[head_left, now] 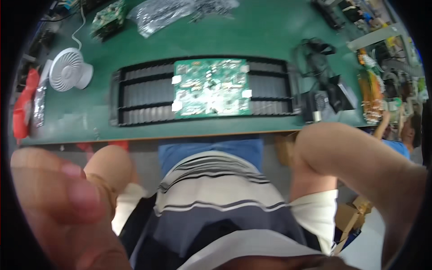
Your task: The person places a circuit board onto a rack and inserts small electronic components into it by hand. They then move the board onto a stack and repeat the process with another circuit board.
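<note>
My left hand (58, 193) is raised very close to the camera at the lower left, large and blurred. Its fingers look bent and pressed together, and whatever may be between them is hidden. My right forearm (360, 157) bends up at the right, with its hand outside the picture. Both hands are away from the green circuit board (211, 87), which lies across a long black slotted rack (139, 92) on the table. White pieces stick out at the board's left and right edges.
A white fan (67, 72) and a red-handled tool (24, 105) lie at the left. Behind are another circuit board (109, 19) and clear plastic bags (162, 15). Black cables and adapters (321, 96) sit right of the rack, near orange wires (372, 96). Another person (407, 135) is at far right.
</note>
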The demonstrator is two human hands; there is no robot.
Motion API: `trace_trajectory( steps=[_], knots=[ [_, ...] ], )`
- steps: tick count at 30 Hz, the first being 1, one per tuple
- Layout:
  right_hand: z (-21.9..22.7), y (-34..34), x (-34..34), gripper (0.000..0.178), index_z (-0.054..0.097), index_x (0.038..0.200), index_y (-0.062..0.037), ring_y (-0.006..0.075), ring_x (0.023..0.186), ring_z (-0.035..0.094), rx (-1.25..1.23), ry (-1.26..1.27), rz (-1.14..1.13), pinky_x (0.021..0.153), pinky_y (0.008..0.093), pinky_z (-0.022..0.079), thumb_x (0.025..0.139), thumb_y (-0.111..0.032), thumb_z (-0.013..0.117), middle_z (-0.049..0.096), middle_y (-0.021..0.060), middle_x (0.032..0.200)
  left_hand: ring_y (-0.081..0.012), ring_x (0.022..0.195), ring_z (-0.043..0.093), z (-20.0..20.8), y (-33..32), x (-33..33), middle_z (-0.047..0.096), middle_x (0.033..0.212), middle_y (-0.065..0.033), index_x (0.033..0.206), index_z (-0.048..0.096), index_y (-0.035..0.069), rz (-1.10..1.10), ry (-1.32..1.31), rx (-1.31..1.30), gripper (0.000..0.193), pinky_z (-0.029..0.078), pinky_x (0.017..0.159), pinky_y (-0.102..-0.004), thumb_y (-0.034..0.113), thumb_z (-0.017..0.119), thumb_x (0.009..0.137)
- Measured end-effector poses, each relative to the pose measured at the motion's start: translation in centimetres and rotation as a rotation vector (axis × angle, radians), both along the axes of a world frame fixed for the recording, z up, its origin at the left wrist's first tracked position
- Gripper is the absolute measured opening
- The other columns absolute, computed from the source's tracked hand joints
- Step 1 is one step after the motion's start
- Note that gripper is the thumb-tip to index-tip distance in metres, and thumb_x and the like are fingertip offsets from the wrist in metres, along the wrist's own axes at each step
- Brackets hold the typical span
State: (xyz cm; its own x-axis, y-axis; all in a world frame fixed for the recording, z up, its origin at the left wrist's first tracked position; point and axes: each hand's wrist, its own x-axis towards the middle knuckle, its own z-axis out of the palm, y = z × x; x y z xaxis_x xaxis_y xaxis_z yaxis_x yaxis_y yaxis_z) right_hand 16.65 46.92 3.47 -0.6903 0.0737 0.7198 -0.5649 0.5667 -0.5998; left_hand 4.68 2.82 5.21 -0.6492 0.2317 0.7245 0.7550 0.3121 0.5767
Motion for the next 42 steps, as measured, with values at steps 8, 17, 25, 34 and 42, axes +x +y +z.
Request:
trace_trajectory(
  steps=[8, 17, 25, 34, 42],
  knots=[
    [0.4, -5.1, -4.3, 0.016, 0.069, 0.088, -0.0016, 0.0184, 0.069, 0.056, 0.044, -0.021, 0.039, 0.061, 0.0274, 0.046, 0.083, -0.011, 0.057, 0.065, 0.0109, 0.085, -0.0185, 0.078, 0.055, 0.5, 1.2, 0.4, 0.059, 0.093, -0.0125, 0.127, 0.05, -0.002, 0.128, -0.027, -0.051, 0.052, 0.047, 0.074, -0.0272, -0.003, 0.057, 0.076],
    [-0.2, -1.9, -3.3, 0.018, 0.07, 0.088, -0.0019, 0.0193, 0.07, 0.057, 0.025, -0.039, 0.022, 0.062, 0.0281, 0.047, 0.084, -0.013, 0.057, 0.065, 0.0115, 0.085, -0.0173, 0.081, 0.055, 1.7, 2.5, 0.6, 0.059, 0.097, -0.0115, 0.126, 0.052, -0.001, 0.213, -0.05, -0.175, 0.054, 0.047, 0.077, -0.0262, -0.003, 0.062, 0.073],
    [-0.5, -4.6, -5.4, 0.019, 0.07, 0.087, -0.0022, 0.02, 0.071, 0.058, 0.024, -0.043, 0.023, 0.063, 0.0288, 0.048, 0.084, -0.015, 0.057, 0.066, 0.012, 0.085, -0.0162, 0.084, 0.055, 3.0, 5.1, -1.8, 0.059, 0.099, -0.0105, 0.124, 0.053, -0.001, 0.307, -0.061, -0.267, 0.056, 0.047, 0.079, -0.0253, -0.003, 0.066, 0.07],
    [-0.3, -2.1, -2.3, 0.02, 0.071, 0.087, -0.0025, 0.0209, 0.072, 0.059, 0.027, -0.096, -0.04, 0.064, 0.0296, 0.049, 0.084, -0.017, 0.057, 0.066, 0.0125, 0.085, -0.015, 0.087, 0.056, 3.6, -2.1, 2.3, 0.059, 0.103, -0.0095, 0.123, 0.054, 0.0, 0.343, -0.11, -0.373, 0.058, 0.047, 0.081, -0.0243, -0.003, 0.071, 0.068],
    [0.2, -3.7, -4.9, 0.021, 0.071, 0.087, -0.0027, 0.0216, 0.074, 0.06, 0.067, -0.078, 0.013, 0.064, 0.0303, 0.049, 0.085, -0.019, 0.057, 0.067, 0.013, 0.085, -0.0139, 0.09, 0.056, 3.9, -1.3, 4.1, 0.059, 0.106, -0.0086, 0.121, 0.055, 0.0, 0.495, -0.12, -0.417, 0.06, 0.047, 0.083, -0.0234, -0.003, 0.076, 0.065]
  ],
)
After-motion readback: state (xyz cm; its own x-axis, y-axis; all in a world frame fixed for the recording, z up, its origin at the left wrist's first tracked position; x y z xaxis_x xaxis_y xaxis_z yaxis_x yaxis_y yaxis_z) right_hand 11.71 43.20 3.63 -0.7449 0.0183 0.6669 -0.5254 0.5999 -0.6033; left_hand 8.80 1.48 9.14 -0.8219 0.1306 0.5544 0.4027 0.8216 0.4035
